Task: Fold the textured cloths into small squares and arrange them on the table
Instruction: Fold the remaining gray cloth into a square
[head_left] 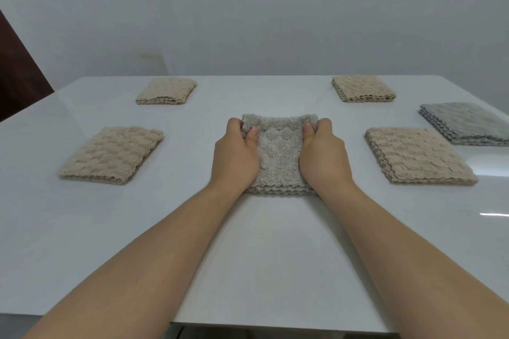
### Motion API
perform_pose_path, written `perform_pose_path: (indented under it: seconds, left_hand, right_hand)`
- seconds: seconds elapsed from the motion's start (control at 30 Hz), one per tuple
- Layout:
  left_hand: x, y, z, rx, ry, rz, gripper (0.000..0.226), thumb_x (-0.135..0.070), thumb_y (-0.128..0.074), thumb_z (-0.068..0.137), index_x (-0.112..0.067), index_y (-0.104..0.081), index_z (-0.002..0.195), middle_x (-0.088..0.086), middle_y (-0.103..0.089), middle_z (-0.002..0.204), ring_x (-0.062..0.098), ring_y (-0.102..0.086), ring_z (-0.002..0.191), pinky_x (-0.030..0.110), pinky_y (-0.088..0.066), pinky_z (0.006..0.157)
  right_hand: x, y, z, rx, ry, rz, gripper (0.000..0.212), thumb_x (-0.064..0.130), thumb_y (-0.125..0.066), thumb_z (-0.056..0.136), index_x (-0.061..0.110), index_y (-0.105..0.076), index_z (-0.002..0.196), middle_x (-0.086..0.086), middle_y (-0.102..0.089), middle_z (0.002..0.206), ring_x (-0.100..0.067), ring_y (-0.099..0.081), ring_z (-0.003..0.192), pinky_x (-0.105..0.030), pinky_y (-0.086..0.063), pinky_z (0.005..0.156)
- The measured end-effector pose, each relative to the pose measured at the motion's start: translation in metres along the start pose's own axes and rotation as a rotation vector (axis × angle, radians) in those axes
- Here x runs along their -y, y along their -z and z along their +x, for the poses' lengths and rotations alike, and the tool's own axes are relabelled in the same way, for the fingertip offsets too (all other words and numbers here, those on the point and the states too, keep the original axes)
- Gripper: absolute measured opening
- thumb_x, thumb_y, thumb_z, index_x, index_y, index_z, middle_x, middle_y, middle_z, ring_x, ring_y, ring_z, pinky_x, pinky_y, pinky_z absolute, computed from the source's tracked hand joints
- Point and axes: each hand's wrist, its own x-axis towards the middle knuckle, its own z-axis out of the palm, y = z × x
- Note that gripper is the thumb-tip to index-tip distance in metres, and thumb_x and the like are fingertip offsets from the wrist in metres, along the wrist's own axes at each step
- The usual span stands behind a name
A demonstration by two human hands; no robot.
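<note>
Both grips, left hand (pixel 236 152) and right hand (pixel 321 151), pinch the folded cloth's (pixel 278 151) sides.

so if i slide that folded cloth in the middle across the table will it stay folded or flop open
Probably stays folded: the center cloth lies flat in stacked layers. The glossy table should let it slide easily. If lifted by one edge, the soft layers would likely droop open.

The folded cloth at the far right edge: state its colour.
Grey cloth, unlike the beige ones; seen in the head view.
</note>
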Motion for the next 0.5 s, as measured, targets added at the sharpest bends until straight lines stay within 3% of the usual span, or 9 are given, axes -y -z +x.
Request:
perform_pose_path:
  seconds: [0.13,0.3,0.43,0.5]
  left_hand:
    - [0.002,-0.002,-0.001,0.03,0.027,-0.028,0.016,-0.035,-0.047,0.107,-0.019,-0.046,0.104,-0.005,-0.055,0.069,0.007,-0.049,0.06,0.011,-0.037,0.052]
    - [0.008,-0.005,-0.002,0.062,0.089,-0.082,0.018,-0.044,-0.047,0.105,-0.027,-0.046,0.11,-0.007,-0.059,0.065,0.005,-0.056,0.058,0.014,-0.04,0.053]
    - [0.005,0.008,0.008,0.104,0.195,-0.141,0.022,-0.043,-0.05,0.103,-0.024,-0.054,0.111,-0.005,-0.064,0.073,0.006,-0.061,0.07,0.019,-0.046,0.059]
    - [0.004,0.025,0.027,0.122,0.241,-0.13,0.025,-0.043,-0.051,0.103,-0.021,-0.055,0.113,-0.005,-0.063,0.071,0.005,-0.06,0.066,0.017,-0.044,0.057]
  right_hand:
    - [-0.004,0.003,0.001,0.014,-0.027,0.034,0.034,0.044,-0.03,0.109,0.014,-0.046,0.103,-0.006,-0.059,0.084,-0.024,-0.058,0.075,-0.036,-0.036,0.058]
    - [-0.007,0.006,0.0,0.024,-0.074,0.009,0.033,0.045,-0.033,0.108,0.017,-0.045,0.096,0.0,-0.058,0.077,-0.012,-0.053,0.066,-0.026,-0.03,0.051]
    - [0.011,0.004,0.001,0.114,-0.134,-0.032,0.028,0.043,-0.033,0.109,0.02,-0.044,0.095,0.001,-0.058,0.073,-0.01,-0.053,0.061,-0.019,-0.034,0.045]
    - [0.034,-0.001,0.014,0.162,-0.153,-0.034,0.029,0.042,-0.034,0.109,0.02,-0.044,0.093,0.0,-0.058,0.073,-0.012,-0.053,0.061,-0.021,-0.029,0.045]
